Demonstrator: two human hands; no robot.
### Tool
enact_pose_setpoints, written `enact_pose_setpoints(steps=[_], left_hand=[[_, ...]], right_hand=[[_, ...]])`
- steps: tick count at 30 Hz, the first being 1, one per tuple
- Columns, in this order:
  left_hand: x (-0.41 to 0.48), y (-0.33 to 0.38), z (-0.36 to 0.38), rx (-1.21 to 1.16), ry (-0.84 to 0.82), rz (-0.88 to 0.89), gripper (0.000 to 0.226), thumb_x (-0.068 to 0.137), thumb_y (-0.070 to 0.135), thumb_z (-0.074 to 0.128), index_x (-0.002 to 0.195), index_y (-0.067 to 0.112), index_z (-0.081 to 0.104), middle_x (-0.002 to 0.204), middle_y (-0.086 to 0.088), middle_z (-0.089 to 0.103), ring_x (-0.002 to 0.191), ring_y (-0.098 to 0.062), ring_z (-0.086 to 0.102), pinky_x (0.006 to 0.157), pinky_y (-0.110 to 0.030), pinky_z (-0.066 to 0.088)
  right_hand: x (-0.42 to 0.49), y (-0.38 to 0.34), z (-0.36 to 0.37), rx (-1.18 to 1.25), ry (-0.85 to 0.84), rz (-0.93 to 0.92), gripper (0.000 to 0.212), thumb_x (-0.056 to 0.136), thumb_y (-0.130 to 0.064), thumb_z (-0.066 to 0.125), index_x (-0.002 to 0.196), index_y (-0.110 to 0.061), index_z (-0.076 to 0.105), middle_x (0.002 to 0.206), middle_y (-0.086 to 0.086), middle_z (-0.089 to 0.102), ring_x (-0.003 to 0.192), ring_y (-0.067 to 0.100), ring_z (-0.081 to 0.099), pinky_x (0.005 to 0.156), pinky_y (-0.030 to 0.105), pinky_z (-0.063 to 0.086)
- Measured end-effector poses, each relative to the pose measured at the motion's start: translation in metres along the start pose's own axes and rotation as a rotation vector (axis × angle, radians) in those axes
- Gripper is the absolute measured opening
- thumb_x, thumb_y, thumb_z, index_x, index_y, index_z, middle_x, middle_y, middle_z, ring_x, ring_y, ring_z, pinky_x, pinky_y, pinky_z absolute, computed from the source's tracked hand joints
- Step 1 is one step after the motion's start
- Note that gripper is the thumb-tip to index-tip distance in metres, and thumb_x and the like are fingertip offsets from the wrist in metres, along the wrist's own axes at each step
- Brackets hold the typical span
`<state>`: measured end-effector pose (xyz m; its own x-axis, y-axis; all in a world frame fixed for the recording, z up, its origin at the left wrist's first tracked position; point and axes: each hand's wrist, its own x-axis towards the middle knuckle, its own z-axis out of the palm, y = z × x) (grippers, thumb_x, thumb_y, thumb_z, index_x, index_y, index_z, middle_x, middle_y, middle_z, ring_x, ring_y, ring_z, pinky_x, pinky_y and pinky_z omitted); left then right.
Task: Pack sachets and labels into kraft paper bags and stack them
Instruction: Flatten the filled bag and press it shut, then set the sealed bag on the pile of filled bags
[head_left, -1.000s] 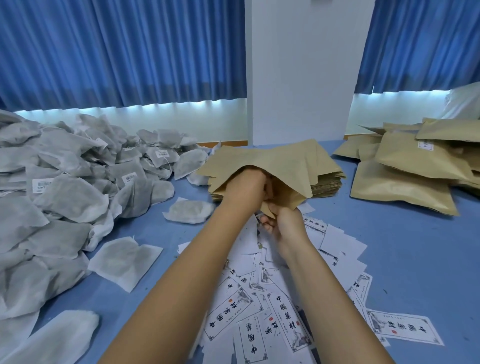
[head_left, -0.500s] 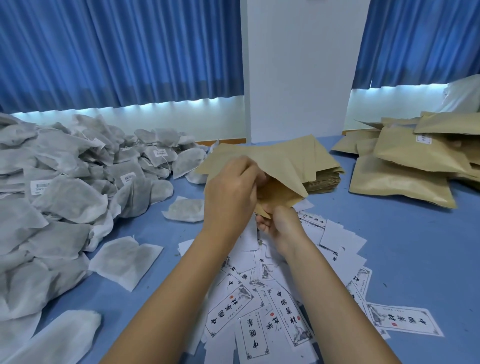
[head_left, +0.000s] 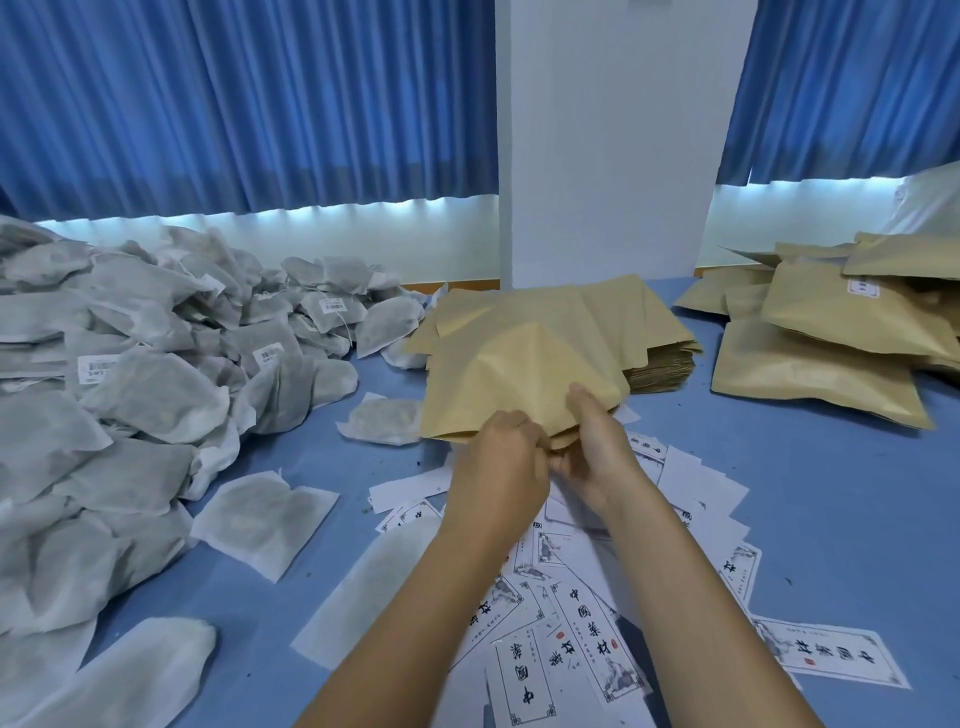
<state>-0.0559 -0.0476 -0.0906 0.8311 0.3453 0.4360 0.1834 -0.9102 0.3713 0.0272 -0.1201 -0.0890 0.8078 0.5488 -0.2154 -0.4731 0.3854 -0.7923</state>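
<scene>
At your nine o'clock a heap of grey-white mesh sachets (head_left: 130, 389) covers the blue surface (head_left: 831, 493). At twelve, your left hand (head_left: 498, 462) pinches the near edge of a tan kraft paper bag (head_left: 519, 374), and your right hand (head_left: 597, 447), just beside it, grips the same edge. At six lie scattered white printed paper labels (head_left: 587, 639); filled kraft bags (head_left: 831, 353) are stacked at two o'clock.

left hand (head_left: 496, 460): back up, fingers curled, pinching the near edge of the kraft bag (head_left: 519, 364)
right hand (head_left: 597, 447): thumb on top of that same edge, fingers tucked under it
forearms (head_left: 415, 623): both bare, coming in from the bag's near side, hands pretty much touching
</scene>
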Motion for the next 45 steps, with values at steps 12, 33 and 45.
enact_pose_setpoints(steps=[12,33,45], left_hand=[[0.011,-0.031,-0.018,-1.744,-0.111,-0.825,0.031,0.1,0.03,0.047,0.119,0.007,0.05,0.093,-0.018,0.072,0.07,-0.038,0.071,0.053,-0.03,0.058],[0.009,-0.034,-0.014,-1.802,-0.007,-0.864,0.026,0.104,0.032,0.034,0.115,0.011,0.044,0.092,-0.017,0.068,0.065,-0.035,0.071,0.047,-0.029,0.055],[0.01,-0.034,-0.013,-1.793,0.018,-0.834,0.02,0.104,0.025,0.034,0.101,0.01,0.047,0.071,-0.012,0.072,0.062,-0.034,0.07,0.049,-0.028,0.056]], right_hand=[[0.007,0.003,-0.004,-0.19,-0.009,0.007,0.023,0.098,-0.016,0.049,0.119,-0.009,0.053,0.106,0.012,0.065,0.088,0.029,0.063,0.078,0.036,0.053],[0.003,-0.003,-0.012,0.069,0.356,-0.174,0.014,0.084,-0.009,0.072,0.076,-0.004,0.062,0.078,0.008,0.066,0.067,0.016,0.062,0.05,0.018,0.053],[0.0,-0.001,-0.007,0.058,0.308,-0.157,0.013,0.083,-0.005,0.071,0.076,-0.002,0.061,0.078,0.009,0.065,0.064,0.016,0.062,0.048,0.019,0.053]])
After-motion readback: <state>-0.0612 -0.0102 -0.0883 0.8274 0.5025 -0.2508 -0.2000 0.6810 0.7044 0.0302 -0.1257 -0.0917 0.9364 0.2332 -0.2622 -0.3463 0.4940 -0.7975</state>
